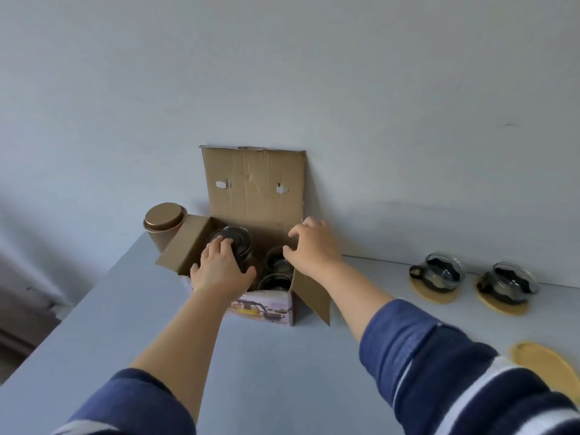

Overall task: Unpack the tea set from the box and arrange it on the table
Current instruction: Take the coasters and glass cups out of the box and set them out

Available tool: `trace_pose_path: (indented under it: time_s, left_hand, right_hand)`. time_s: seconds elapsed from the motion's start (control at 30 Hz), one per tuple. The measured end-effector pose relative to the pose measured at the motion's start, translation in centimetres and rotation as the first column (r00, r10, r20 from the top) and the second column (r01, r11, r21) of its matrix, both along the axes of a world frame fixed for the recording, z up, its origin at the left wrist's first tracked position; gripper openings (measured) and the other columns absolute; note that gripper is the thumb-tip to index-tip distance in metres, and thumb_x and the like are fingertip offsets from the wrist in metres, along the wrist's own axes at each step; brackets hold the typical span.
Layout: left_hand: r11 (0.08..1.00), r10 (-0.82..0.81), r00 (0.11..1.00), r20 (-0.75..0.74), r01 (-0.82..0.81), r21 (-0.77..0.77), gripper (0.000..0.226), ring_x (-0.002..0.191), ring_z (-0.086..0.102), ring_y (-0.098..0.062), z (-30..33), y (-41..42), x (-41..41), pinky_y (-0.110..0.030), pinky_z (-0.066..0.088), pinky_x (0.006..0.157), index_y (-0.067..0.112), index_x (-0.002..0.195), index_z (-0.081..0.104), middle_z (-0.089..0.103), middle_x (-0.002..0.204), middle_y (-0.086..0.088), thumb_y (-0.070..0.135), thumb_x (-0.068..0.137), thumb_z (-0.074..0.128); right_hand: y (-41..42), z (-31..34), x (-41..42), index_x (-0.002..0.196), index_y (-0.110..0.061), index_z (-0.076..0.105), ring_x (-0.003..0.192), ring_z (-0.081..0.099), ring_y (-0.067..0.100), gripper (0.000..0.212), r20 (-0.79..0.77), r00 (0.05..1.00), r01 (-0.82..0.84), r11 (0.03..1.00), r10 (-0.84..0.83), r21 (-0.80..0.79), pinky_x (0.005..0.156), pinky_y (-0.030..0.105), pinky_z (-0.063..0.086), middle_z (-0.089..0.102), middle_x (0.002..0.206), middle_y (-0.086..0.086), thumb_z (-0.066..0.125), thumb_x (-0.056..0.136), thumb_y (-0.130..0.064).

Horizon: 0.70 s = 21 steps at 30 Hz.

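An open cardboard box (251, 189) stands at the table's far edge against the wall, its lid flap upright. Inside on the left sits a dark glass teapot (237, 238); my left hand (221, 270) is closed over its top and near side. Two glass cups (276, 271) sit in the box's right half. Over the box's right flap, my right hand (312, 246) hovers with fingers spread and nothing in it. At the right of the table, two dark-handled glass cups (437, 274) (508, 284) rest on yellow coasters.
A gold-lidded canister (163, 224) stands just left of the box. An empty yellow coaster (546, 365) lies near the right front. The grey table (266, 365) stretches toward me; its left edge drops off to the floor. The wall rises behind.
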<state>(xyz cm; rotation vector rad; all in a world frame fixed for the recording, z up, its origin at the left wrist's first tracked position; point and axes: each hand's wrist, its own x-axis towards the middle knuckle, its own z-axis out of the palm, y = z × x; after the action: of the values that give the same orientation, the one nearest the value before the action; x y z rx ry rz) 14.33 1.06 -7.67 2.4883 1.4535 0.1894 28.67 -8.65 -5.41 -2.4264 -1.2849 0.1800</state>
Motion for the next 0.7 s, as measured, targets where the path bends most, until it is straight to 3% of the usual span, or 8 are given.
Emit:
trace_pose_path:
  time_s: [0.07,0.17,0.27,0.37,0.43,0.57,0.7]
  left_hand:
    - [1.000,-0.021,1.000,0.017,0.021,0.019,0.087,0.148,0.017,-0.023,-0.7,0.0,-0.6,-0.051,0.026,0.116,0.022,0.150,0.023,0.018,0.161,0.000,0.054,0.080,0.063]
    - [0.998,-0.044,0.998,0.033,0.043,0.040,0.092,0.150,0.010,-0.019,-1.3,-0.2,-1.1,-0.048,0.028,0.115,0.022,0.151,0.017,0.011,0.162,0.002,0.055,0.078,0.061]
    - [0.997,-0.062,0.998,0.013,0.061,0.050,0.094,0.151,0.002,-0.018,-1.6,-0.3,-1.4,-0.045,0.025,0.115,0.023,0.153,0.011,0.003,0.163,0.003,0.056,0.078,0.058]
    - [0.996,-0.077,0.997,-0.002,0.077,0.049,0.094,0.151,-0.003,-0.018,-1.7,-0.3,-1.5,-0.044,0.024,0.114,0.022,0.153,0.008,0.000,0.164,0.003,0.057,0.079,0.055]
    - [0.996,-0.079,0.997,-0.010,0.080,0.047,0.095,0.151,-0.004,-0.018,-1.7,-0.5,-1.5,-0.044,0.024,0.113,0.022,0.153,0.007,-0.001,0.164,0.003,0.057,0.079,0.055]
    - [0.996,-0.082,0.994,-0.066,0.083,0.014,0.097,0.151,-0.007,-0.019,-1.4,-0.5,-1.3,-0.050,0.019,0.116,0.022,0.153,0.003,-0.005,0.164,0.002,0.057,0.079,0.056]
    - [0.998,-0.067,0.989,-0.133,0.069,0.011,0.098,0.149,0.003,-0.024,-0.4,-0.5,-0.5,-0.056,0.010,0.116,0.017,0.152,0.010,0.006,0.161,-0.002,0.063,0.078,0.054]
  right_hand:
    - [2.0,-0.5,-1.0,0.122,-0.016,0.061,0.125,0.040,0.027,0.045,0.135,0.988,-0.055,0.990,0.073,-0.132,0.098,0.041,0.037,0.057,0.128,0.004,0.055,0.089,-0.046]
    - [4.2,-0.8,-1.6,0.111,-0.014,0.067,0.121,0.039,0.025,0.053,0.321,0.942,0.030,0.930,0.096,-0.366,0.096,0.038,0.031,0.065,0.115,0.003,0.052,0.086,-0.058]
    - [6.1,-1.7,-1.9,0.110,-0.017,0.069,0.119,0.036,0.024,0.060,0.401,0.912,0.146,0.846,0.085,-0.513,0.092,0.035,0.029,0.064,0.112,0.001,0.048,0.085,-0.067]
    - [7.6,-2.9,-2.4,0.117,-0.019,0.065,0.125,0.033,0.026,0.049,0.404,0.912,0.200,0.779,0.073,-0.594,0.097,0.036,0.027,0.062,0.116,0.002,0.050,0.089,-0.057]
    - [8.0,-3.4,-2.4,0.116,-0.019,0.065,0.125,0.035,0.026,0.039,0.400,0.916,0.212,0.798,0.039,-0.564,0.099,0.037,0.026,0.063,0.115,0.002,0.053,0.091,-0.048]
    - [7.5,-3.0,-2.5,0.107,-0.017,0.066,0.120,0.035,0.025,0.040,0.372,0.927,0.209,0.883,-0.043,-0.419,0.097,0.038,0.026,0.064,0.106,0.001,0.064,0.083,-0.049]
    - [6.2,-0.5,-2.4,0.118,-0.011,0.054,0.110,0.048,0.028,0.069,0.357,0.930,0.184,0.952,-0.088,-0.246,0.090,0.037,0.035,0.055,0.118,0.008,0.069,0.070,-0.058]
